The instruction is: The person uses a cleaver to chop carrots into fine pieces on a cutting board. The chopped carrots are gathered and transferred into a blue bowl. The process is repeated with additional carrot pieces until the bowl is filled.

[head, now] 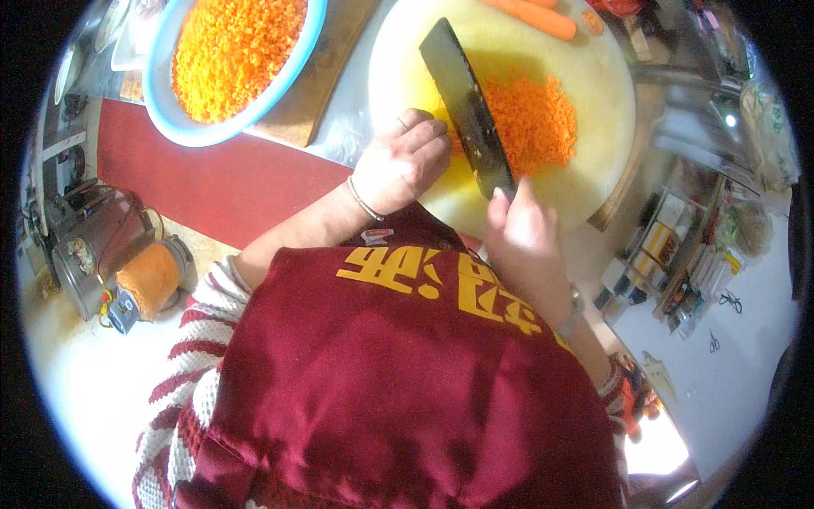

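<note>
A cleaver with a dark, broad blade [467, 108] is in my right hand [524, 235], gripped by the handle over a round cutting board [407, 48]. My left hand [410, 156] is curled close to the left face of the blade, and a little carrot [455, 146] shows at its fingertips; the rest of that piece is hidden by the fingers and the blade. To the right of the cleaver lies a loose heap of finely chopped carrot [534, 124]. Peeled carrots [537, 18] rest at the board's far edge, beside a small round carrot slice [592, 23].
A blue-rimmed basin [156, 95] heaped with diced carrot [235, 57] stands at the upper left, on a wooden board [327, 70]. Beneath the cutting board is a metal worktop [346, 137]. A large metal pot [89, 254] is at the far left, and shelving with packages [664, 235] stands at right.
</note>
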`<state>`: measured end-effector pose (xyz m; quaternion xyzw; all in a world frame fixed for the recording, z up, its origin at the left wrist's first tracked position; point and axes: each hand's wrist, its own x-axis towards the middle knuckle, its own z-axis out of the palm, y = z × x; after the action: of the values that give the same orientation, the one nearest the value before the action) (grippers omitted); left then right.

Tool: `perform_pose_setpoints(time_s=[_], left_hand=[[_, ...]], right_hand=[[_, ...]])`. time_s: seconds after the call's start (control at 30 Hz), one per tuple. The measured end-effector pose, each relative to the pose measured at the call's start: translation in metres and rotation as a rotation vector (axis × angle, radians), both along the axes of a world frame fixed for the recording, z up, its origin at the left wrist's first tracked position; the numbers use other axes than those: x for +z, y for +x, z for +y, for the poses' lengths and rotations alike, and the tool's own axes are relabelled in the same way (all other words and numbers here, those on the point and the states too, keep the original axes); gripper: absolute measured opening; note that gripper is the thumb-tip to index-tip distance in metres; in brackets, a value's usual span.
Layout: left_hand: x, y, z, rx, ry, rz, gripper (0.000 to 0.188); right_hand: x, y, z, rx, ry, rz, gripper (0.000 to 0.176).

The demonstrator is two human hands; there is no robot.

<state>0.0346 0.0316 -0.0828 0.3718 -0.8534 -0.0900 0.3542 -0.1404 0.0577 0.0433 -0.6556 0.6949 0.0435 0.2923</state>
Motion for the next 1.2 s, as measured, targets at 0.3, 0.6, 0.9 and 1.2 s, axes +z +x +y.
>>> perform_pose_setpoints(time_s=[0.3,0.6,0.9,1.2], left_hand=[[-0.002,0.002,-0.002,-0.028,0.063,0.116,0.023],[0.001,-0.005,-0.007,-0.028,0.057,0.186,0.022],[0.004,-0.009,-0.005,-0.066,0.089,0.182,0.023],[0.0,-0.005,-0.006,-0.089,0.136,0.174,0.023]], right_hand=[[-0.001,0.006,0.005,0.015,0.007,0.046,0.03],[0.006,-0.007,0.006,0.027,-0.076,-0.076,0.026],[0.008,-0.015,0.006,0.01,-0.058,-0.125,0.025],[-0.005,-0.007,0.011,0.022,-0.01,-0.129,0.026]])
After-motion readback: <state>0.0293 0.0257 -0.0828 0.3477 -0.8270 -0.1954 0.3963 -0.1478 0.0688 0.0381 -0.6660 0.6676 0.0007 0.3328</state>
